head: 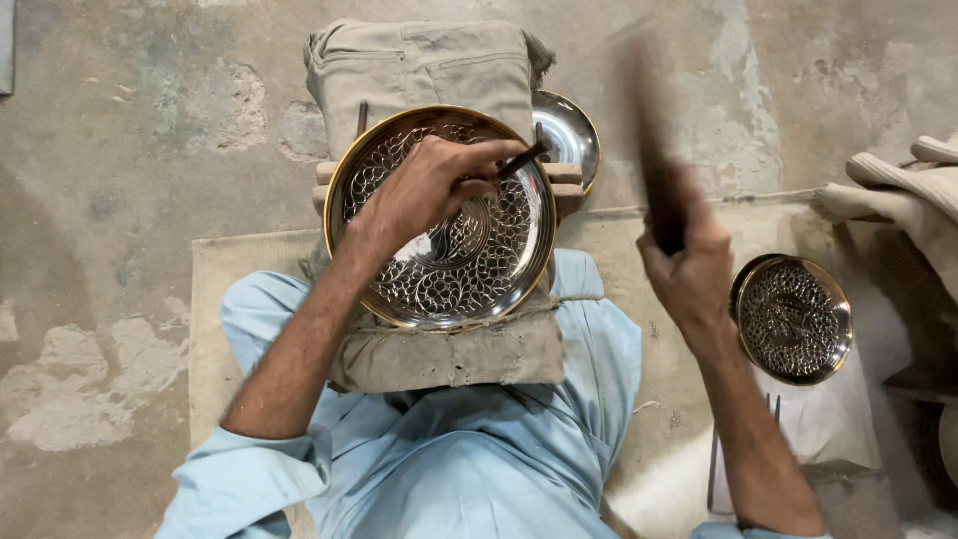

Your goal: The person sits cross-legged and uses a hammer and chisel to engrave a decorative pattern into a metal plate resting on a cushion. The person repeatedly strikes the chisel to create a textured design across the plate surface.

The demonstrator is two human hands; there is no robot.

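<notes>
Chisel (521,160) slants far-right to near-left, grasped by left hand (429,190) over engraved plate (399,289); right hand (689,269) grips blurred hammer (654,170) upright; second plate (793,319) lies right.

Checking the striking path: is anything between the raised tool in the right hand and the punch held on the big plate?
Nothing visible. The right hand holds a blurred dark tool raised right of the engraved plate; open air lies between it and the punch in the left hand.
</notes>
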